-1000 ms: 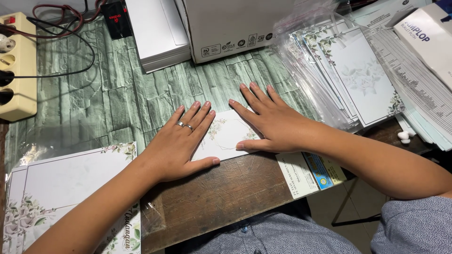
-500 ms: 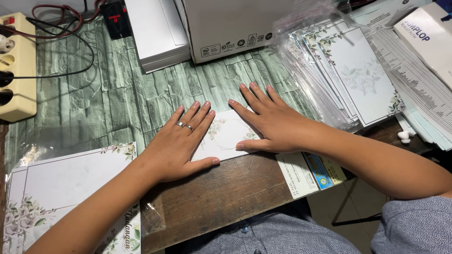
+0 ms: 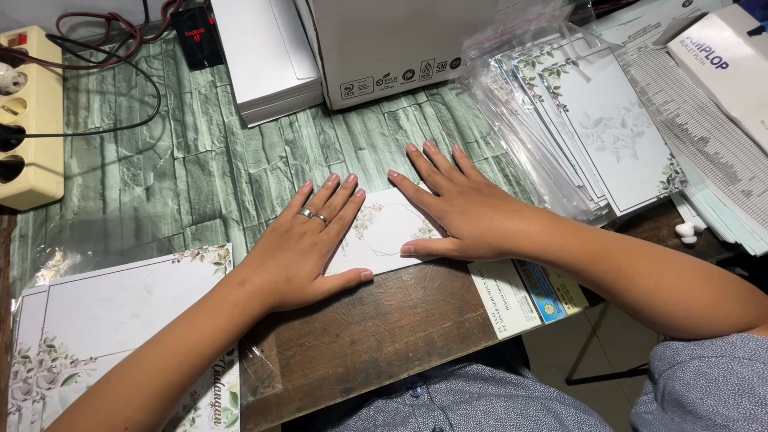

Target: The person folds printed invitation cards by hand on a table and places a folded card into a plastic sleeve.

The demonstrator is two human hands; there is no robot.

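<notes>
1. Both our hands lie flat and spread on a small floral card [image 3: 382, 232]: our left hand [image 3: 300, 252], with two rings, covers its left edge, and our right hand [image 3: 456, 212] covers its right edge, thumb along the near border.
2. That card sits on the green stone-patterned table cover [image 3: 200, 168], just at the line where the cover ends and the bare wooden desk edge [image 3: 384, 320] begins.
3. Neither hand pinches anything; palms and fingers only press down.
4. As we judge it, uneven pressure could let the card skid on the smooth cover and crease crookedly, or slip toward the desk edge.
5. To our right, a fanned stack of sleeved floral cards [image 3: 592, 128] lies close to our right wrist; a careless sweep of the forearm might push them off.
6. Larger floral sheets [image 3: 112, 320] by our left forearm overhang the edge and could be dragged.
7. A power strip [image 3: 28, 120] and white box [image 3: 392, 44] stand well apart.
</notes>
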